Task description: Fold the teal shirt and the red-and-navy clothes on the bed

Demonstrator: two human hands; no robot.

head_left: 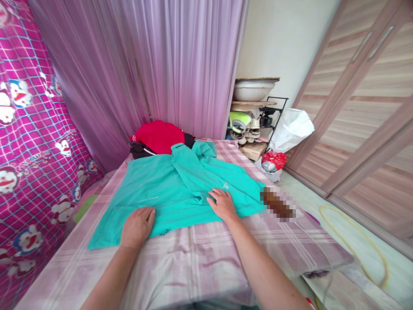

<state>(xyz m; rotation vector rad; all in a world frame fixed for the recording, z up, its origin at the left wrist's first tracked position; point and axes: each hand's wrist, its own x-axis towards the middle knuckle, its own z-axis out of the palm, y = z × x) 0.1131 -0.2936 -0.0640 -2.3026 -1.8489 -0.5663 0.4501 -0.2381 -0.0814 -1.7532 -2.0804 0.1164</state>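
A teal long-sleeved shirt (155,178) lies spread over the bed, its hem toward the left and one sleeve (190,172) laid across its body. My left hand (137,226) rests on the near edge of the shirt, back of the hand up, thumb a little apart; its fingers are partly hidden by the angle. Near the small chest print, my right hand (222,203) lies on the cloth with its fingers spread, at the folded sleeve's edge. A brown, blurred-out object (277,204) is beside the shirt's right end.
Red and black clothes (158,135) are heaped beyond the shirt, against the purple curtain (180,64). A plaid sheet (180,267) covers the bed. Right of it stand a shoe rack (274,125), bags (274,161) and a wooden wardrobe (355,116). A yellow hose (350,228) lies on the floor.
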